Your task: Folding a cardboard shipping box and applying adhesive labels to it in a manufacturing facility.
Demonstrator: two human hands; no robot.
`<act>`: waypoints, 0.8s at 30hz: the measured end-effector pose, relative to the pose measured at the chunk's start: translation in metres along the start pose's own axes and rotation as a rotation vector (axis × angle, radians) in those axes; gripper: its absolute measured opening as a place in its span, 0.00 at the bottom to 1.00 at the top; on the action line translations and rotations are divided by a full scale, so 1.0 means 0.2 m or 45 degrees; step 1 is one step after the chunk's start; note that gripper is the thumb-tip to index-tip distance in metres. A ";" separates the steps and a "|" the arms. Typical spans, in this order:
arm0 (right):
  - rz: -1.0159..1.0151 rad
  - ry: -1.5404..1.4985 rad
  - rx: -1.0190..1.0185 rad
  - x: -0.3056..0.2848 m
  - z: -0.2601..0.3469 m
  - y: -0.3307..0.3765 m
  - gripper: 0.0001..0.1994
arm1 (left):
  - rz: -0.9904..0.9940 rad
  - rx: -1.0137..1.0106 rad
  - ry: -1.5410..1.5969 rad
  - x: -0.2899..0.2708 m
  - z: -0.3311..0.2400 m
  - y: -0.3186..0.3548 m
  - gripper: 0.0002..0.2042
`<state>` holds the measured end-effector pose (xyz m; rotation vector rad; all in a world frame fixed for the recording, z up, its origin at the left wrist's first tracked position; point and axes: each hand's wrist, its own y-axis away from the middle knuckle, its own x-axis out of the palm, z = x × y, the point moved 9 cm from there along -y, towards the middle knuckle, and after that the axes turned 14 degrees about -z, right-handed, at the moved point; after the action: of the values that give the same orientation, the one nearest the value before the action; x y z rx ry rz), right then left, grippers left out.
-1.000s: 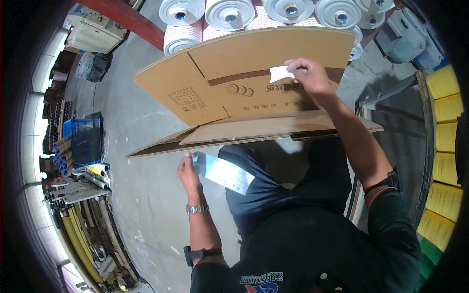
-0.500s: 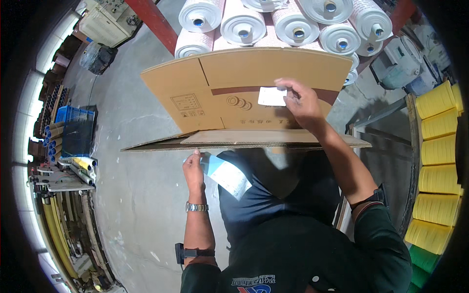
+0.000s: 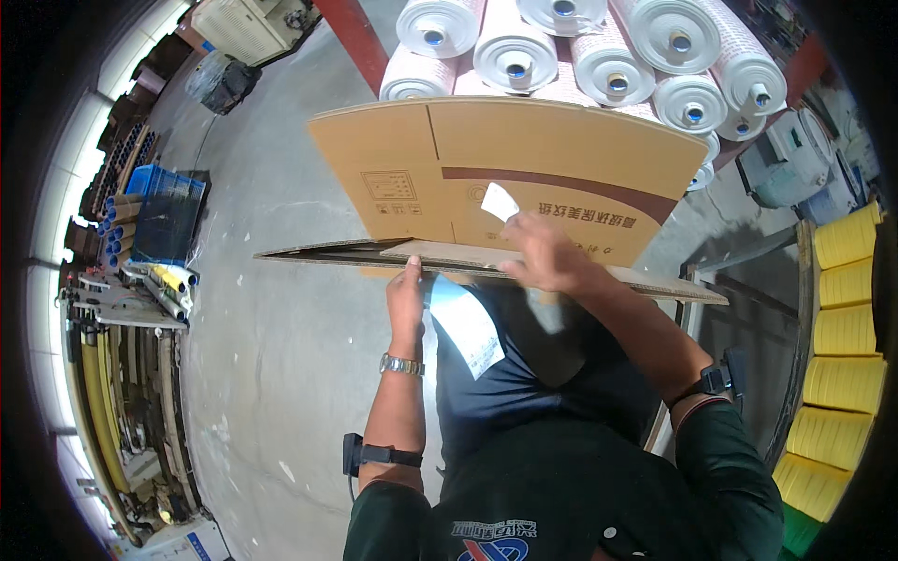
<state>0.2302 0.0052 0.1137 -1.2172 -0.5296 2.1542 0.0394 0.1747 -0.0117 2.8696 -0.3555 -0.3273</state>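
A large brown cardboard carton (image 3: 552, 140), partly flattened, stands in front of me with its printed side tilted up. At the carton's near edge, my left hand (image 3: 405, 304) is closed on a strip of labels (image 3: 472, 335), its thumb up against the cardboard. The strip has a bluish upper part and hangs over my thigh. My right hand (image 3: 547, 252) is over the printed side, close to the near flaps, with its fingers bent. A small white label (image 3: 499, 202) sticks up from its fingers, curled and slightly blurred. The fingertips are partly hidden.
Stacked white wrapped rolls (image 3: 514, 61) lie beyond the carton beside a red post (image 3: 355, 37). Yellow stacked pieces (image 3: 847, 355) line a rack at the right. A blue crate (image 3: 168, 210), cardboard tubes (image 3: 120, 224) and a shelf of long rolls (image 3: 131, 402) stand at the left.
My right hand has come down toward the carton's near flaps, and the white label in it has turned from flat to upright and curled. The whole view has shifted slightly.
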 end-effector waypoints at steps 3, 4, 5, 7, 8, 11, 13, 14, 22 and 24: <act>0.112 0.011 0.026 0.11 -0.04 0.03 0.15 | -0.004 -0.014 0.004 0.01 -0.01 0.03 0.22; 0.139 0.047 0.022 0.13 -0.05 0.04 0.15 | -0.010 -0.020 -0.021 0.01 -0.01 0.03 0.22; 0.143 0.048 0.024 0.13 -0.08 0.04 0.15 | -0.015 -0.026 -0.046 0.01 0.00 0.03 0.22; 0.186 0.035 0.012 0.14 -0.07 0.02 0.14 | -0.028 0.001 -0.088 -0.04 0.07 -0.03 0.20; 0.192 0.036 0.014 0.15 -0.08 0.01 0.14 | -0.030 0.032 -0.130 -0.05 0.11 -0.06 0.19; 0.103 0.089 -0.078 0.14 -0.12 0.00 0.12 | -0.127 0.059 -0.082 0.01 0.05 -0.04 0.16; 0.413 0.398 0.017 0.31 -0.27 0.06 0.09 | -0.161 -0.042 -0.037 0.01 0.11 -0.10 0.18; 0.411 0.398 0.010 0.35 -0.30 0.07 0.09 | -0.193 -0.141 0.009 0.01 0.16 -0.13 0.21; 0.473 0.424 0.037 0.28 -0.17 -0.04 0.11 | -0.466 -0.107 -0.400 0.00 -0.07 -0.14 0.24; 0.410 0.424 -0.042 0.28 -0.11 -0.09 0.11 | -0.528 -0.038 -0.486 -0.07 -0.15 -0.11 0.24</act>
<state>0.2316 0.0570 0.0783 -1.7352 -0.2379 2.1354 0.0375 0.2061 0.0136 2.8208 0.1908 -0.9485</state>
